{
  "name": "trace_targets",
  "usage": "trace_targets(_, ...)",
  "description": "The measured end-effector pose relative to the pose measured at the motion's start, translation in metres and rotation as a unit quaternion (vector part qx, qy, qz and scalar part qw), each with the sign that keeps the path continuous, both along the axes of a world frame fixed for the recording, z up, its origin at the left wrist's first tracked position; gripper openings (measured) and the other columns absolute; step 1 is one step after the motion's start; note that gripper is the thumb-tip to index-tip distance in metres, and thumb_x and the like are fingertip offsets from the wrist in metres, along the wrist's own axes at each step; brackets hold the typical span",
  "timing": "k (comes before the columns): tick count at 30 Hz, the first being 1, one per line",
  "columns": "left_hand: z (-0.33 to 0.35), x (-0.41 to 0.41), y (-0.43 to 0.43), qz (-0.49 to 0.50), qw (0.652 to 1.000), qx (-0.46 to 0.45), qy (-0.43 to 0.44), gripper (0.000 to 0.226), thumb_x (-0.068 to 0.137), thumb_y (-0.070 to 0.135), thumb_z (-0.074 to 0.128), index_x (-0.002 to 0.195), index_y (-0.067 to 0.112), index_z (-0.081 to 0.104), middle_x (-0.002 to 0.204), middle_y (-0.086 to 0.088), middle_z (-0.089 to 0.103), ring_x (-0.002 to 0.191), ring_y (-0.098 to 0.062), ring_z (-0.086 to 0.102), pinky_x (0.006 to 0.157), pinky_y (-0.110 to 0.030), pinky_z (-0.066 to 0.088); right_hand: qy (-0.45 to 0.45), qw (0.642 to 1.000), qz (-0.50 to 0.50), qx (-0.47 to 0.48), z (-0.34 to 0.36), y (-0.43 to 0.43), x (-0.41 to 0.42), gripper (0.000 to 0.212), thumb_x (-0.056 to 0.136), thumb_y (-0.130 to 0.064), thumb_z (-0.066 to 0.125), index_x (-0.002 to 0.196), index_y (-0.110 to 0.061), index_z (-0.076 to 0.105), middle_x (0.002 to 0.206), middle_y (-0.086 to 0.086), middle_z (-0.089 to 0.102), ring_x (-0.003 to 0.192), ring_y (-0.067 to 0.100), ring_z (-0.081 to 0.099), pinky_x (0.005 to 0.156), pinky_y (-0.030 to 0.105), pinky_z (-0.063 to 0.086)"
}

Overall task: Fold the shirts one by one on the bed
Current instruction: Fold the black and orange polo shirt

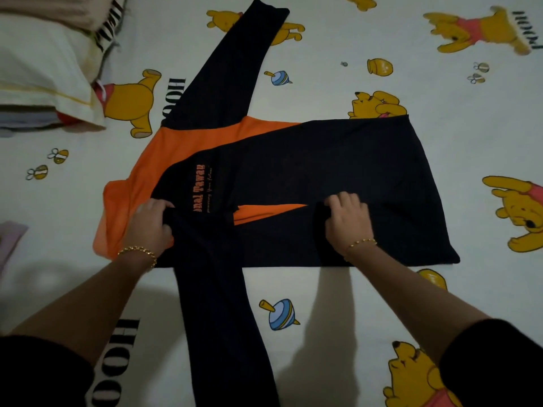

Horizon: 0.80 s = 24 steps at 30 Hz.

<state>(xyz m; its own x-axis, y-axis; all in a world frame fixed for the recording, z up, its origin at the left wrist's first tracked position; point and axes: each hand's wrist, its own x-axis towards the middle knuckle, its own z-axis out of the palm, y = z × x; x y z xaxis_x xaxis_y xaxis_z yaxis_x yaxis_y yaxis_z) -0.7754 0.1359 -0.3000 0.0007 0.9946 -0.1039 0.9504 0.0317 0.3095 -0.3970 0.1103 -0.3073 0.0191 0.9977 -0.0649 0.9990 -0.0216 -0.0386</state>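
**Shirt (pixel 338 165) spread on the bed, both my hands gripping its black cloth**

The shirt is black with orange panels and lies flat across the middle of the bed (pixel 367 312), on a pale sheet printed with yellow bears, honey pots, bees and spinning tops. Its collar end points to my left and its hem to my right. Orange lettering shows on the black chest, just beside my left hand (pixel 150 224).

My left hand is closed on the black cloth where the near sleeve (pixel 223 318) meets the body, with the fingers curled round a bunch of fabric. That sleeve runs from my grip straight down toward me, lying over the sheet. My right hand (pixel 348 221) is closed too, its fingers curled into a fold of black cloth on the near side of the body. A narrow wedge of orange shows between my two hands. The far sleeve (pixel 235 60) stretches away from me, flat on the sheet.

I have a gold bracelet on each wrist. A pale pillow (pixel 38 69) sits at the far left corner, well apart from the shirt, and a bit of pink cloth (pixel 8 239) shows at the left edge.
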Motion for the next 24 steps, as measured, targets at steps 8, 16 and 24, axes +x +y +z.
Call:
trace_targets(8,0.019,-0.038,0.024,0.051,0.995,0.041,-0.08,0.042,0.077,-0.016,0.045,0.11,0.002,0.062,0.116,-0.022,0.056,0.11,-0.036,0.052,0.098,-0.038,0.039,0.173,0.981,0.048,-0.073,0.01,-0.02,-0.125,0.028,0.094,-0.039,0.045,0.096,-0.014,0.057,0.095,0.004,0.058,0.093,0.022,0.053,0.071,0.033,0.042)
trace_targets(16,0.032,-0.035,0.025,0.032,0.997,-0.016,-0.073,0.038,0.075,0.031,0.051,0.112,0.03,0.061,0.121,-0.001,0.058,0.12,-0.026,0.045,0.106,-0.049,0.027,0.385,0.912,-0.05,-0.133,0.005,-0.025,-0.168,0.013,0.091,-0.023,0.056,0.082,-0.014,0.053,0.084,0.001,0.052,0.083,0.017,0.051,0.069,0.027,0.039)
trace_targets(24,0.01,0.03,0.025,-0.178,0.98,-0.091,-0.011,0.035,0.093,0.046,0.048,0.124,0.032,0.058,0.131,0.008,0.05,0.131,-0.017,0.032,0.114,-0.051,0.007,0.609,0.734,-0.225,-0.2,0.015,-0.03,-0.17,0.023,0.098,-0.025,0.049,0.078,-0.015,0.046,0.075,0.001,0.053,0.072,0.013,0.051,0.064,0.022,0.042)
